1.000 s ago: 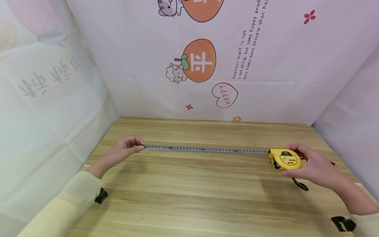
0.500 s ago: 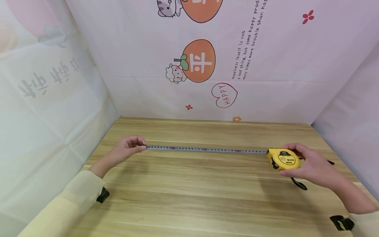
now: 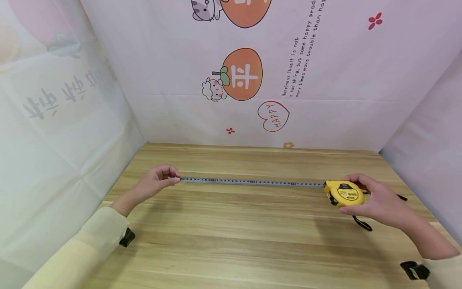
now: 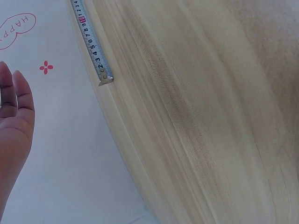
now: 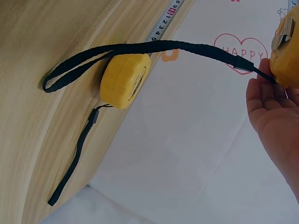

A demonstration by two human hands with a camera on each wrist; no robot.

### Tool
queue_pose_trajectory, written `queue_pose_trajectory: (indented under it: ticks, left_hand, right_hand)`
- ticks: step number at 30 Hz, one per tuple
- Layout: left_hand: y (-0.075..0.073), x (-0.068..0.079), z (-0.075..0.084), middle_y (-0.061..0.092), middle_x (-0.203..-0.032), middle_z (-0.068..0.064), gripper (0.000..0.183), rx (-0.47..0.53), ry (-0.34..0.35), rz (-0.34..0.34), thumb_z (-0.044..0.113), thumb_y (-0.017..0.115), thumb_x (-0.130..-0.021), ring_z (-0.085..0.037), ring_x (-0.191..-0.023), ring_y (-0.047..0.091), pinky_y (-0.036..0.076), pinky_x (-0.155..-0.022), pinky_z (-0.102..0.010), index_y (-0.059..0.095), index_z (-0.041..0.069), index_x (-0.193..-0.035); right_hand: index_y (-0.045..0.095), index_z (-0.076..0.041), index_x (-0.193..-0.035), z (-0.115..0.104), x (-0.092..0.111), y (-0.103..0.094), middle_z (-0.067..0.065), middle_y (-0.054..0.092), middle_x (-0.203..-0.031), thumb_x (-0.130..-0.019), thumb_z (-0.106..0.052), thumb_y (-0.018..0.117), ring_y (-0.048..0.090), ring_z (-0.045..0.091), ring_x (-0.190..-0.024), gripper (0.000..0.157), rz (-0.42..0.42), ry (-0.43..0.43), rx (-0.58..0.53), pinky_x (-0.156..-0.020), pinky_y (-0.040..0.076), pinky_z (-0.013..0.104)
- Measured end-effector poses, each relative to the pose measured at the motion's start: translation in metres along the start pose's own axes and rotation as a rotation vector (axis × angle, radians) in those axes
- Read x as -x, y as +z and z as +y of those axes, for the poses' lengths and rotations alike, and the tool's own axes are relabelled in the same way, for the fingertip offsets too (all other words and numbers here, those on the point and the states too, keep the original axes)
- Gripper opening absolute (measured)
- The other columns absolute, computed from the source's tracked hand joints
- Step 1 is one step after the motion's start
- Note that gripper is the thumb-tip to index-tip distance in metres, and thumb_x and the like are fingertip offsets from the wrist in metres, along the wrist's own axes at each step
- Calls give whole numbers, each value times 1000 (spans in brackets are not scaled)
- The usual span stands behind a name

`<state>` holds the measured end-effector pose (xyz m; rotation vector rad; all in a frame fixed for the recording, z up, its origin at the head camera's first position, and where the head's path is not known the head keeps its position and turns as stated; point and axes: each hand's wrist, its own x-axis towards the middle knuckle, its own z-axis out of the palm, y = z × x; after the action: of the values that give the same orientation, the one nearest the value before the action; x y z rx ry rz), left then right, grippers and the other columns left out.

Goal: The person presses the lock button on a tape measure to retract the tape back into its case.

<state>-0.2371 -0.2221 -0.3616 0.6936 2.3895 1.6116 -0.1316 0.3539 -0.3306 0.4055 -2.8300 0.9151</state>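
My right hand [image 3: 379, 200] grips a yellow tape measure [image 3: 344, 194], thumb in front and fingers behind. Its blade [image 3: 234, 181] runs straight across to my left hand [image 3: 155, 182], which pinches the end between thumb and fingers. A second yellow tape measure [image 5: 124, 79] lies on the wooden table in the right wrist view, its own blade [image 4: 91, 44] drawn out and ending in a metal hook [image 4: 106, 81]. From the head, the held one mostly hides it. The left fingertips are cut off in the left wrist view.
The held case's black wrist strap [image 5: 145, 46] hangs in a loop. Another black strap [image 5: 79, 154] trails from the lying case over the wooden table [image 3: 231, 249]. Printed cloth walls [image 3: 173, 120] stand at the back and both sides.
My left hand has shifted slightly right with the blade's end, and my right hand slightly left. The blade stretch between them is a little shorter.
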Motion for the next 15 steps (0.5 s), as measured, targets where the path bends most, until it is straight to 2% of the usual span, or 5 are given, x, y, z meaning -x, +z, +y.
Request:
queue_pose_trajectory:
  ticks: [11, 15]
  left_hand:
    - [0, -1, -2, 60, -104, -18, 22, -4, -2, 10, 17, 64, -96, -20, -88, 58, 51, -78, -30, 60, 0, -109]
    - [0, -1, -3, 59, -105, -22, 21, 7, 3, 7, 16, 64, -96, -20, -87, 58, 51, -78, -30, 60, 0, -109]
  right_hand:
    - [51, -4, -126, 3, -1, 2, 14, 58, -114, -70, -24, 90, 51, 2, -90, 71, -2, 2, -14, -64, 49, 24]
    - [50, -2, -128, 4, -1, 2, 16, 56, -117, -71, -22, 89, 50, 2, -92, 73, -17, 9, -26, -64, 50, 24]
